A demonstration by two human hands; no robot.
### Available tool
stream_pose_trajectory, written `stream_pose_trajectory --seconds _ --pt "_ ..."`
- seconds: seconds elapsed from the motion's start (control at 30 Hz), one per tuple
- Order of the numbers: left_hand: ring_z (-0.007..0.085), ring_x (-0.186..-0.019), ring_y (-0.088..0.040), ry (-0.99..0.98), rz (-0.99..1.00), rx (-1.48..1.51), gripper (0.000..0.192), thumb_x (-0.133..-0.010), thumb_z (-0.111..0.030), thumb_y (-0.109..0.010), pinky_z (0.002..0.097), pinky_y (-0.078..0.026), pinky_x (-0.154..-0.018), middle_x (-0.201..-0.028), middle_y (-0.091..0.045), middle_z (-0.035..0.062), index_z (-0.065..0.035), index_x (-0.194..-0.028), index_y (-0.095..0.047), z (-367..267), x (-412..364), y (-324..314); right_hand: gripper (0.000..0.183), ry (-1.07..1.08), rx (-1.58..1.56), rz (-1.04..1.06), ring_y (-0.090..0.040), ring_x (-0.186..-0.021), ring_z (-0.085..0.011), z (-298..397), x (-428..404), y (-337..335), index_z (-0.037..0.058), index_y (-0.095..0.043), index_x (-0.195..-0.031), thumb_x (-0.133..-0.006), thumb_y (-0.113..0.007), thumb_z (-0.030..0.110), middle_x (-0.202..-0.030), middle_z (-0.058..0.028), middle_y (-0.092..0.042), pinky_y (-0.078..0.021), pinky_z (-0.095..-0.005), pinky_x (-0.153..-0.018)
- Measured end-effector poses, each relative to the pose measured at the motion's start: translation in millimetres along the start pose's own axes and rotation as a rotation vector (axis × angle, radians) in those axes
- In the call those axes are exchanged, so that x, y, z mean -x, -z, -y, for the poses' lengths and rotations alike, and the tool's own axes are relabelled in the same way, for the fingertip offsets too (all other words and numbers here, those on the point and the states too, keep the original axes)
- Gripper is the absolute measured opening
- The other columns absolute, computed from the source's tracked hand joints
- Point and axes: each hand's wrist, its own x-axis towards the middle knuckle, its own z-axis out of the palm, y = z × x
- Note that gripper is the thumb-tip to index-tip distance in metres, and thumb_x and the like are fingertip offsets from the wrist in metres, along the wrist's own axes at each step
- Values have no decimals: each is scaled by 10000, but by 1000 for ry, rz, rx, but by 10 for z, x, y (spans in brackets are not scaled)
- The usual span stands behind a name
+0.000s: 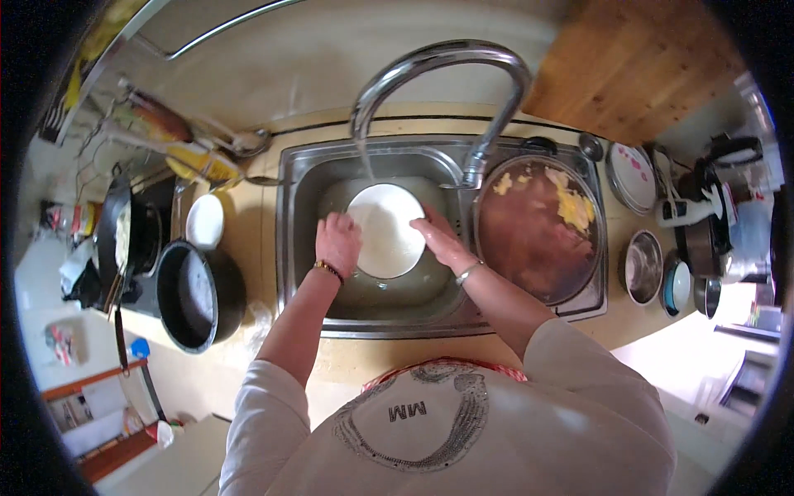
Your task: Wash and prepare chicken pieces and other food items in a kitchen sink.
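A white bowl (386, 232) is over the left basin of a stainless steel sink (456, 322), above cloudy water (397, 301). My right hand (439, 239) grips the bowl's right rim, thumb on the inside. At its left rim, my left hand (338, 242) is curled with the fingers bunched; whether it holds the rim or something small is hidden. Water runs in a thin stream from the chrome faucet (440, 53) just above the bowl.
Right of my hands sits a large round basin (476, 229) of reddish liquid with yellow pieces. Leftward on the counter stand a black pot (232, 297), a white bowl (205, 221) and a wok (111, 217). A steel bowl (643, 266) and stacked plates (631, 177) are far right.
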Motion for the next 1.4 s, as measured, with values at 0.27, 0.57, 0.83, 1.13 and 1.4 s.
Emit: stream_pose_trajectory --seconds 0.27,0.57,0.83,1.13,1.4 --pt "237 -1098 -486 394 534 1895 573 -769 -203 -628 400 -402 -901 -1223 -483 96 -66 -1270 -387 357 17 17 326 -386 -204 150 -566 -886 -175 180 -116 219 34 -565 -990 -747 -595 249 -943 -62 -596 -458 -305 -785" --pt "260 -1170 -427 536 290 2573 606 -848 -452 -501 430 -342 -977 -1278 -444 107 -77 -1302 -355 208 374 -267 150 888 895 -98 -539 -877 -315 722 -79 -570 13 -556 -931 -786 -556 52 -914 -133 -572 -429 -387 -785" --pt "284 -1172 -414 255 335 2571 680 -844 -539 -433 421 -322 -995 -1286 -420 137 -64 -1316 -321 161 235 -49 277 432 851 519 -474 -976 -359 43 83 -974 4 -449 -1046 -776 -507 25 -1045 -177 -469 -386 -400 -858" --pt "253 -1157 -433 355 249 2476 672 -829 -560 -451 390 -340 -981 -1243 -463 119 -73 -1285 -371 93 177 -31 313 623 793 298 -454 -992 -389 125 -21 -896 -12 -398 -1075 -777 -486 26 -1074 -201 -421 -382 -411 -857" --pt "284 -1160 -428 299 280 2571 690 -833 -557 -440 422 -336 -985 -1259 -440 150 -59 -1301 -345 120 138 -127 181 507 767 353 -528 -885 -339 194 -31 -870 -7 -507 -957 -789 -452 31 -938 -191 -542 -418 -377 -791"
